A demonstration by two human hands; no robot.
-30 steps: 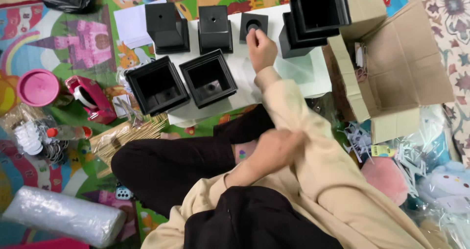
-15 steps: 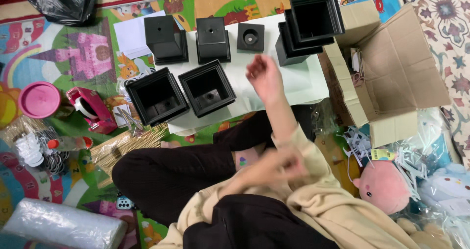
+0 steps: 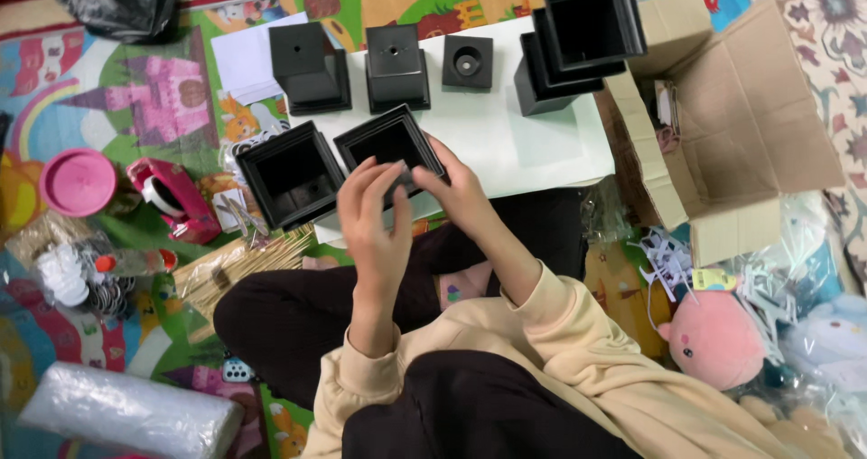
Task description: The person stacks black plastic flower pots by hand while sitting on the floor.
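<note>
Sitting person: seen from above, cross-legged on a colourful play mat [image 3: 135,107], both hands raised over the near edge of a low white table [image 3: 542,143].
Left hand [image 3: 375,215]: held upright, fingers together and slightly bent, resting against the near side of the black square pot [image 3: 388,148]; whether anything is pinched cannot be told.
Right hand [image 3: 461,193]: laid on the near right corner of the same pot, fingers curled loosely at its rim; a firm clamp cannot be told.
Held pot: black, square, with a stepped rim and a dark hollow inside; it is set open side up at the near left edge of the table, turned slightly askew. Nothing can be made out inside it.
Second pot [image 3: 293,175]: the same kind, open side up, just beside the first at the near left corner of the table; a small hole is seen in its floor.
Upturned pots [image 3: 307,66]: two are stood bottom up along the far edge of the table.
Small square base [image 3: 468,62]: black, with a round hollow, placed between the upturned pots and the stacked pots.
Stacked pots [image 3: 587,30]: black ones are nested at the far right corner of the table.
Cardboard box [image 3: 750,125]: open, lying just beside the right edge of the table; its contents are too unclear to tell.
Pink bowl [image 3: 79,181]: on the mat, well apart to the left.
</note>
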